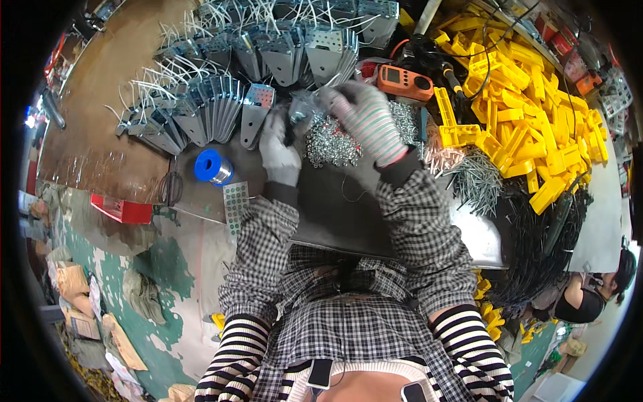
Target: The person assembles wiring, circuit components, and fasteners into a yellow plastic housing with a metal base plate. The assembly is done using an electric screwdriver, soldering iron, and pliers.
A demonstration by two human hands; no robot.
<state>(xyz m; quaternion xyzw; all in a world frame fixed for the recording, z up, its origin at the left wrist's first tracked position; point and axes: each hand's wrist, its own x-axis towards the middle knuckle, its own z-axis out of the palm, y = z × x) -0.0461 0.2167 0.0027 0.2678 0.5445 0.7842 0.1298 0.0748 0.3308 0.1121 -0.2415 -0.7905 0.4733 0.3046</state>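
I stand at a grey metal table (348,221) crowded with parts. Along its far side, rows of grey metal brackets (221,100) with white wires lean against one another. To my right a big heap of yellow plastic pieces (529,107) spreads across the table, with a pile of long screws (477,179) just beside it and a bundle of black cables (542,241) nearer the edge. An orange meter (405,82) lies beyond my hands, and a blue spool of solder wire (213,166) sits to my left. Below the table the floor (154,268) is green and worn, with scraps of cardboard lying about. Another person sits low at the right edge.

My left hand (278,151), in a grey glove, is curled around a small clear plastic bag (301,107); that grip is clenched on the bag's lower part. My right hand (365,117), in a striped glove, bends over the top of the same bag, fingers pinching it. The bag hangs right above a pile of small shiny screws (331,144), which lies between my two wrists on the table.
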